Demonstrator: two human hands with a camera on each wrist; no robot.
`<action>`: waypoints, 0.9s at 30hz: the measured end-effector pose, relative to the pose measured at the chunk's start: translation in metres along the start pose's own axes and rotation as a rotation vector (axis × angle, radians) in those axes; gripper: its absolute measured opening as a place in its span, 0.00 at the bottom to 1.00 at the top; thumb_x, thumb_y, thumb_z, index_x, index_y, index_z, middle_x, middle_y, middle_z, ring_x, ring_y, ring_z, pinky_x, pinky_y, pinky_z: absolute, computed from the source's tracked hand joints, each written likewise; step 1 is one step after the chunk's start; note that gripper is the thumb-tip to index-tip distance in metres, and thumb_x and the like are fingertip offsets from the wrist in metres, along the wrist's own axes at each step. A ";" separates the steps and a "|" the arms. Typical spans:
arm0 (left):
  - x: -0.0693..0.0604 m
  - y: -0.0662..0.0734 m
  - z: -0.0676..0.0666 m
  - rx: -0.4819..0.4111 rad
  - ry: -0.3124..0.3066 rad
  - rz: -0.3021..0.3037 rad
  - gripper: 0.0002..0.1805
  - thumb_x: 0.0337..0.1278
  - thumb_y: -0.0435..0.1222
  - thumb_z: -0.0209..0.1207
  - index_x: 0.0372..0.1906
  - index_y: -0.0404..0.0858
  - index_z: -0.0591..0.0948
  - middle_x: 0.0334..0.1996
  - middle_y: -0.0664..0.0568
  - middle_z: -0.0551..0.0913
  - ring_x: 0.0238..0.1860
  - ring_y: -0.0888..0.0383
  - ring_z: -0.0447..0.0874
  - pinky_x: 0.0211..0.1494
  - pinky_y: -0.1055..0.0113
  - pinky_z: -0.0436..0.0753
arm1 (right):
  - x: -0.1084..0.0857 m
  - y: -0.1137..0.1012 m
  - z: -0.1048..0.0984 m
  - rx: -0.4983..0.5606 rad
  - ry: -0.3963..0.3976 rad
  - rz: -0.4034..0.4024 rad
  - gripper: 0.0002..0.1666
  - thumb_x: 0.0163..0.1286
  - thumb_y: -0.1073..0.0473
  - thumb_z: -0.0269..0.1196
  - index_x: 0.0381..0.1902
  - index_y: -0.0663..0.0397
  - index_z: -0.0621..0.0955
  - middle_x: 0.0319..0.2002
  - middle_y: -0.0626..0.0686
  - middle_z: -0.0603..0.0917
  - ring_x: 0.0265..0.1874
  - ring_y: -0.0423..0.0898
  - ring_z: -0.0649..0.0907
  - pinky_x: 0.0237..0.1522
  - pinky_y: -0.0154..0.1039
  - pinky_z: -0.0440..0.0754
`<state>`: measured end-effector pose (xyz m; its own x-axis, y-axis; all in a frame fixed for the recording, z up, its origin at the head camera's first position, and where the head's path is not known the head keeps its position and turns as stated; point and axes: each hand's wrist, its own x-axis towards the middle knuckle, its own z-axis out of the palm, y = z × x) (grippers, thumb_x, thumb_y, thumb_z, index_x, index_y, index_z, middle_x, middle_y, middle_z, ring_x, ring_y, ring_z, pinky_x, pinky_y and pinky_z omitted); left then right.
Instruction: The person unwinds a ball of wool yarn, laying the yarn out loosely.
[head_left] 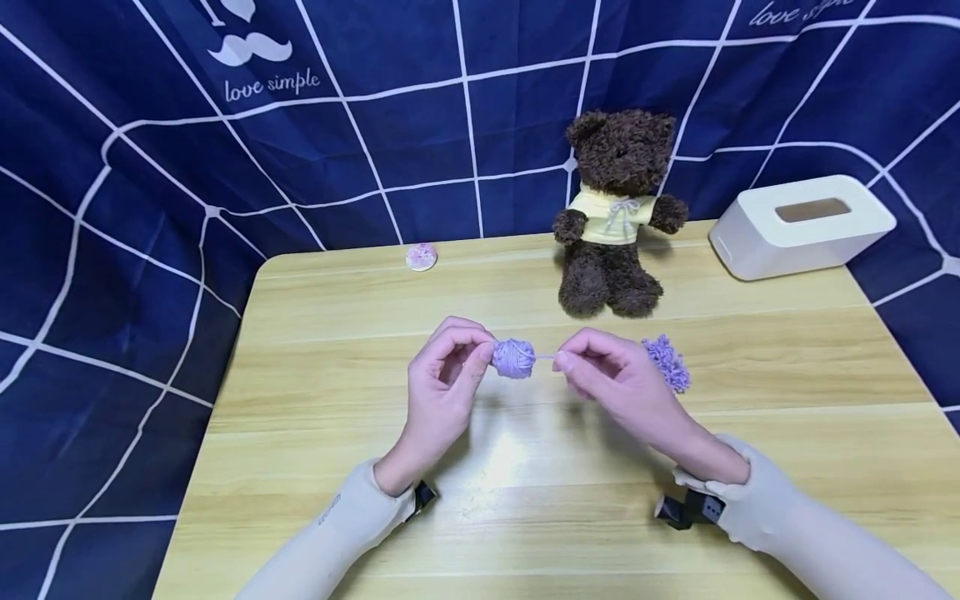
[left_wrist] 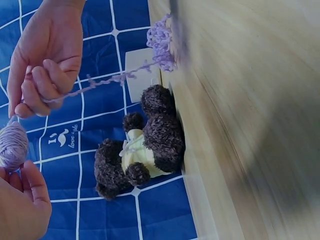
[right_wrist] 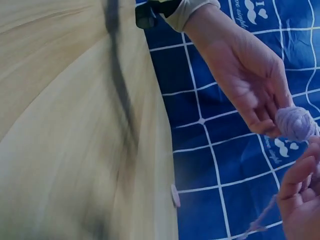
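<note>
A small ball of lilac yarn is pinched at its left end between the thumb and fingers of my left hand, above the table. My right hand pinches the yarn strand just right of the ball, and a short stretch of it runs between the two. From the curled fingers of the right hand, a kinked strand leads down to a loose heap of lilac yarn in the left wrist view. That heap lies on the table, partly behind the right hand in the head view.
A brown teddy bear in a yellow top sits at the table's back. Right of it stands a white tissue box. A round pink-and-white disc lies by the back edge of the wooden table. A blue checked curtain hangs behind.
</note>
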<state>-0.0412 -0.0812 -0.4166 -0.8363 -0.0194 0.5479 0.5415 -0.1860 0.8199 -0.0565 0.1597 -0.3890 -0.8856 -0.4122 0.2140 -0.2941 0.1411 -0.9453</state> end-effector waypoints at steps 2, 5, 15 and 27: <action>0.000 0.000 0.000 0.002 0.001 0.006 0.04 0.77 0.23 0.61 0.45 0.23 0.83 0.43 0.41 0.81 0.44 0.53 0.80 0.50 0.69 0.85 | -0.001 0.000 -0.004 0.023 0.044 -0.067 0.08 0.81 0.72 0.62 0.42 0.58 0.86 0.26 0.55 0.81 0.23 0.47 0.78 0.24 0.36 0.80; 0.001 0.000 -0.002 0.009 0.005 0.014 0.03 0.77 0.23 0.61 0.45 0.23 0.83 0.43 0.38 0.81 0.45 0.52 0.80 0.51 0.68 0.85 | -0.001 0.001 -0.011 0.105 0.102 -0.138 0.09 0.80 0.76 0.59 0.41 0.65 0.84 0.25 0.57 0.79 0.20 0.46 0.76 0.17 0.36 0.75; 0.001 0.001 -0.005 0.014 0.018 0.031 0.03 0.77 0.23 0.61 0.44 0.23 0.83 0.42 0.36 0.80 0.45 0.51 0.80 0.51 0.68 0.84 | -0.010 0.015 -0.043 0.269 0.248 -0.125 0.09 0.83 0.76 0.55 0.40 0.76 0.79 0.29 0.58 0.82 0.21 0.45 0.76 0.16 0.35 0.72; 0.001 0.003 -0.008 0.021 0.028 0.038 0.06 0.78 0.26 0.61 0.44 0.23 0.82 0.42 0.34 0.80 0.46 0.51 0.80 0.52 0.67 0.85 | -0.019 0.015 -0.074 0.396 0.451 -0.133 0.12 0.83 0.74 0.55 0.36 0.80 0.77 0.29 0.58 0.82 0.23 0.45 0.79 0.19 0.30 0.74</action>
<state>-0.0409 -0.0892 -0.4147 -0.8171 -0.0533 0.5740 0.5742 -0.1643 0.8021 -0.0702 0.2365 -0.3887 -0.9409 0.0299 0.3374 -0.3329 -0.2662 -0.9046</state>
